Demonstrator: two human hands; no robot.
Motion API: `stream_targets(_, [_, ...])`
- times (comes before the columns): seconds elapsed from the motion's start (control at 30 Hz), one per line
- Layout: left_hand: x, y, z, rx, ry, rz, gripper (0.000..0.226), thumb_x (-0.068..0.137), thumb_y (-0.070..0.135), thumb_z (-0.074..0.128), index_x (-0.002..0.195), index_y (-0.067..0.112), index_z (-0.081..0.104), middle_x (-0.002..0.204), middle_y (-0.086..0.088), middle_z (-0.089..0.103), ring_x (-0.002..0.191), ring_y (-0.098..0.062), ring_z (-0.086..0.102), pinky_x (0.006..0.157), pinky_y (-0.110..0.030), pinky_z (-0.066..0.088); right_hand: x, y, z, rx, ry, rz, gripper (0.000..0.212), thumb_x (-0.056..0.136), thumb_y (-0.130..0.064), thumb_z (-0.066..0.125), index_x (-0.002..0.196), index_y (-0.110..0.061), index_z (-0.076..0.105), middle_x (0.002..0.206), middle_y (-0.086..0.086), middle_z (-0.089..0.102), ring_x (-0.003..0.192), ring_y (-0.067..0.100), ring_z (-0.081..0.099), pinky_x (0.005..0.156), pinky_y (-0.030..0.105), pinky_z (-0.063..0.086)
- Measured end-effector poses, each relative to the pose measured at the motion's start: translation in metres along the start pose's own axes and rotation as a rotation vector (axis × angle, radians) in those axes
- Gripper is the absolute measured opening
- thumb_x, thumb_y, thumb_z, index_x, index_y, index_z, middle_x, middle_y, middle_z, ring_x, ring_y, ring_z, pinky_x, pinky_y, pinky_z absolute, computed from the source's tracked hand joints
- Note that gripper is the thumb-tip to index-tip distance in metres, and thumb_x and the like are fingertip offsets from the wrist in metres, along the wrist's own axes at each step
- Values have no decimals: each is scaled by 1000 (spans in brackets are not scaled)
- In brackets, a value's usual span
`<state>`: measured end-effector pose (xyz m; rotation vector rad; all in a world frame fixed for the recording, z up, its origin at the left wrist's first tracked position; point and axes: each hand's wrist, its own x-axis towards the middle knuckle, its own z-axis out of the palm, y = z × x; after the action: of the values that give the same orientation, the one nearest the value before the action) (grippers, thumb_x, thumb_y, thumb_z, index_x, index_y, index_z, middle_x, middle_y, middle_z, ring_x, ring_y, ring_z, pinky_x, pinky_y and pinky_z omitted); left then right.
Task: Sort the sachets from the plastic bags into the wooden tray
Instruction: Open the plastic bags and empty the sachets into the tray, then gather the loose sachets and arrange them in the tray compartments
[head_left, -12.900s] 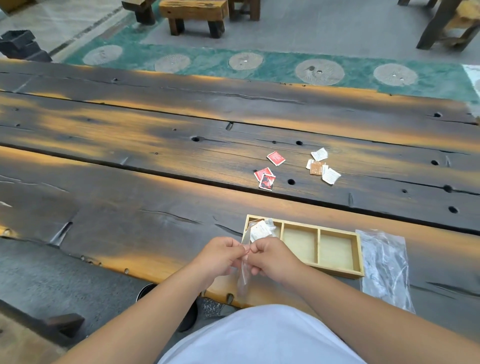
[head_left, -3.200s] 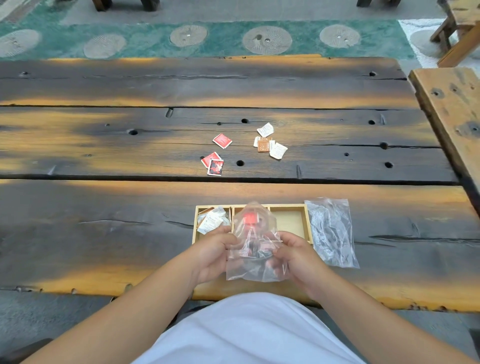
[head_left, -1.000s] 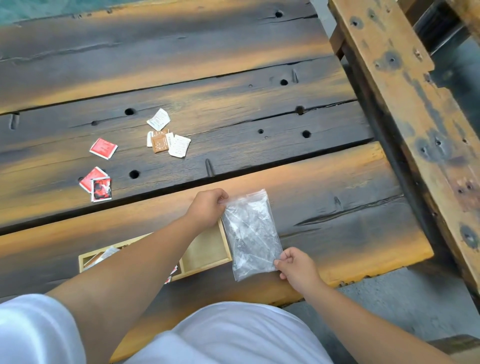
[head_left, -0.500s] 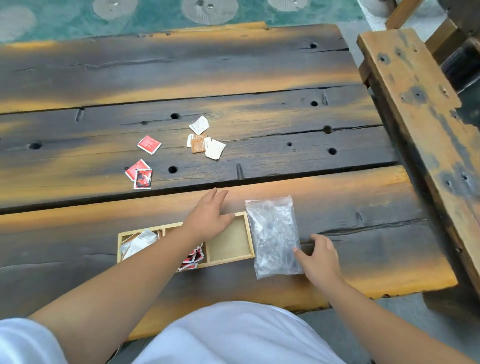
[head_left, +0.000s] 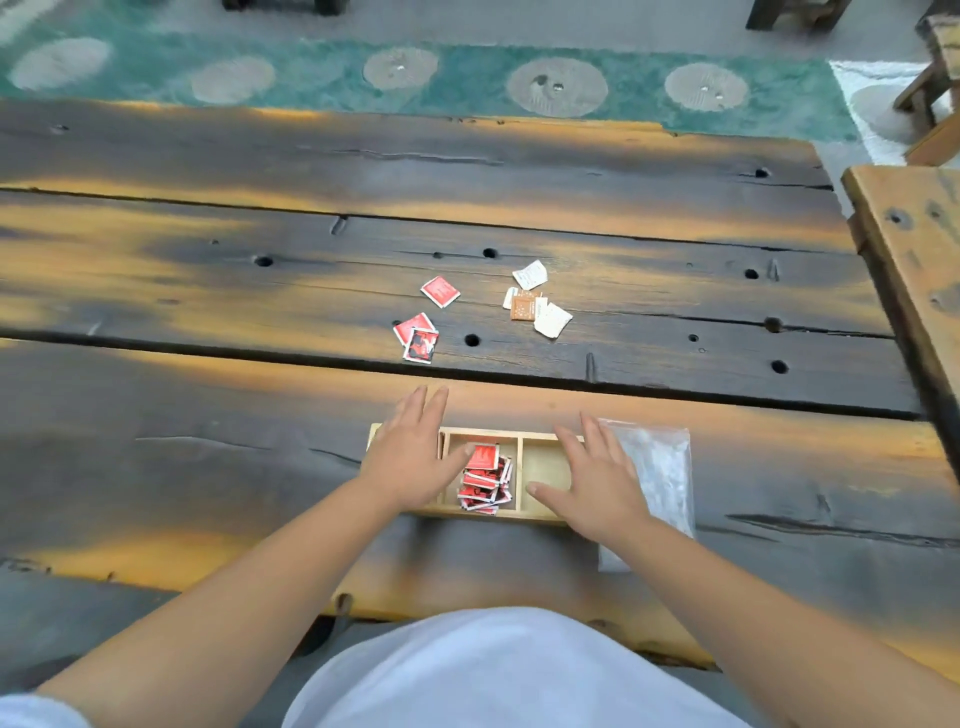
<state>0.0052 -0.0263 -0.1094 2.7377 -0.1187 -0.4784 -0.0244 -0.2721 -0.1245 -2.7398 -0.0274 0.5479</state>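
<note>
Inventory, placed against the wooden tray (head_left: 537, 514), left to right.

My left hand (head_left: 410, 457) — flat over the tray's left compartment, fingers straight and spread; grip apart, holding nothing. What lies under it I cannot tell.

Red sachets (head_left: 484, 480) — a loose pile in the tray's middle compartment.

My right hand (head_left: 597, 480) — flat over the tray's right end, fingers straight, thumb reaching into the right compartment; grip apart, holding nothing.

Plastic bag (head_left: 660, 475) — clear, lying flat on the worktop (head_left: 208, 467) just beside the tray's right end, partly under my right hand.

Beyond the tray, on the next plank: three loose red sachets (head_left: 422, 338) behind its left half; a small cluster of white and brown sachets (head_left: 535, 306) behind its right half — both well apart from the tray.
</note>
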Motion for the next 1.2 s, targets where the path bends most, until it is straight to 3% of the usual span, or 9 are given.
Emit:
stream_targets(0.1, [-16, -23, -10, 20, -7, -42, 86, 85, 70, 34, 155, 31, 3, 165, -6, 1, 152, -22, -2, 120, -49, 17, 4, -27, 1, -24, -25, -53, 90, 80, -72, 51, 154, -37, 12, 166, 1, -4, 152, 26, -5, 121, 48, 12])
stream_targets(0.3, [-40, -55, -32, 47, -9, -105, 82, 88, 67, 41, 153, 40, 1, 165, -4, -5, 151, -23, -7, 118, -54, 15, 13, -63, 8, -125, -23, -145, 94, 77, -78, 46, 154, -38, 9, 166, 1, 1, 152, 26, 0, 121, 47, 16])
stream_targets(0.43, [-49, -71, -41, 117, -16, -84, 83, 86, 72, 38, 152, 44, -4, 164, -3, -10, 151, -24, -10, 117, -57, 14, 15, -81, 12, -91, -61, -149, 93, 79, -72, 51, 154, -35, 10, 166, 2, 3, 152, 26, 2, 121, 46, 16])
stream_targets(0.9, [-30, -101, -56, 233, -66, -12, 80, 87, 71, 37, 152, 41, 0, 164, -6, -9, 151, -26, -9, 118, -56, 12, 38, -121, 14, -44, -91, -131, 95, 81, -65, 57, 155, -29, 10, 165, 2, 8, 151, 25, 10, 121, 41, 20])
stream_targets(1.2, [26, -107, -67, 168, -117, 13, 86, 88, 66, 42, 154, 36, -3, 165, -6, -6, 151, -25, -4, 120, -52, 15, 81, -140, 0, -15, -119, -109, 93, 84, -57, 62, 155, -27, 11, 165, 3, 9, 150, 26, 13, 121, 40, 19])
